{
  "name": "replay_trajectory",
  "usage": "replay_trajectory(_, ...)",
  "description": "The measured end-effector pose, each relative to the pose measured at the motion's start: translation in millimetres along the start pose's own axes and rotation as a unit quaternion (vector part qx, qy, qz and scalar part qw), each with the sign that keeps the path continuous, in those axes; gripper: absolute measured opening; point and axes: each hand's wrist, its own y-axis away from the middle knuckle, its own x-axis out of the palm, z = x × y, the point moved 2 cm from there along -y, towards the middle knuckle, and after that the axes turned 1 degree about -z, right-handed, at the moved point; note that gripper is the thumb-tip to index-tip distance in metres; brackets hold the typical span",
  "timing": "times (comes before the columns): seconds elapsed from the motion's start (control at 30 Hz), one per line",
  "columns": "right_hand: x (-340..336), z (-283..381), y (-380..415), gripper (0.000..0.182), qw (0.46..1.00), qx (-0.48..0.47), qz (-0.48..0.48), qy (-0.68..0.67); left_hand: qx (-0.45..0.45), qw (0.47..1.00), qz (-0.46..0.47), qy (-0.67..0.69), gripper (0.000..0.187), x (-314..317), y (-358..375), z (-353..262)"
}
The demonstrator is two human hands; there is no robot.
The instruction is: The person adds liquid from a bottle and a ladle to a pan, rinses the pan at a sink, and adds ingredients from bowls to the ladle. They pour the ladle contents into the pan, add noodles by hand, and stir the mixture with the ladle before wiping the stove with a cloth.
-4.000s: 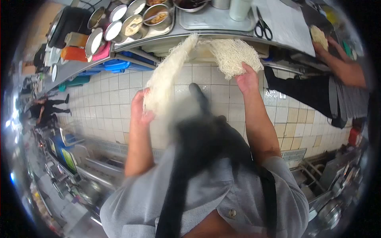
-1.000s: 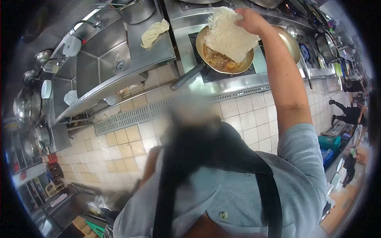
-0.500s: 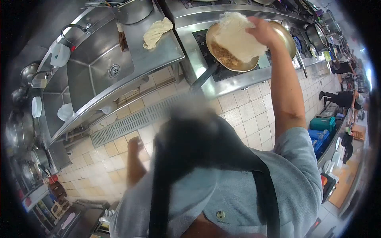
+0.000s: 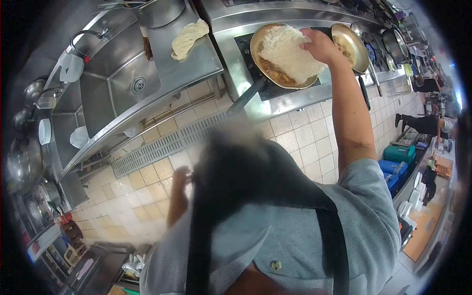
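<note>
My right hand reaches over the stove with its fingers on the right edge of a pale, thin noodle sheet. The sheet lies over much of a frying pan, tilted across it and partly past the right rim. Brown sauce shows along the pan's lower left. The pan's dark handle points down and left. Beside the body, low on the left, is my left hand, touching nothing that shows, with its fingers slightly bent and apart.
A second pan with food stands right of the first. On the left are a steel sink and a counter bearing a cream cloth. Farther right, a person stands near blue crates.
The noodle sheet has come down lower into the first pan, with my right hand moving slightly left. My left hand has moved right, closer to my body. More of the second pan shows.
</note>
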Motion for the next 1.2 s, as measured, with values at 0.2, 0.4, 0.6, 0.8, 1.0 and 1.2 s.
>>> replay_trajectory(0.2, 21, -10, 1, 0.048, 1.000, -0.004, -0.022, 0.002, 0.021, 0.999, -0.027, 0.042, 0.026, 0, 6, 30)
replay_trajectory(0.4, 13, 11, 6, 0.050, 0.999, 0.023, 0.012, 0.027, -0.044, 0.995, 0.043, 0.080, 0.036, -2, -33, 68)
replay_trajectory(0.6, 15, 7, -1, 0.046, 0.998, -0.042, 0.033, 0.035, -0.097, 0.968, -0.028, 0.231, 0.030, 13, 12, -13)
replay_trajectory(0.8, -49, -2, -14, 0.045, 0.998, -0.017, 0.016, -0.050, -0.024, 0.996, 0.066, 0.060, 0.041, 2, -13, 56)
replay_trajectory(1.0, -37, -8, -24, 0.045, 0.986, 0.035, -0.102, 0.125, 0.010, 0.997, 0.066, 0.048, 0.042, -5, 3, 49)
replay_trajectory(1.2, 17, 0, -13, 0.036, 0.980, 0.073, -0.073, 0.171, -0.074, 0.990, -0.044, 0.113, 0.035, 4, 21, -3)
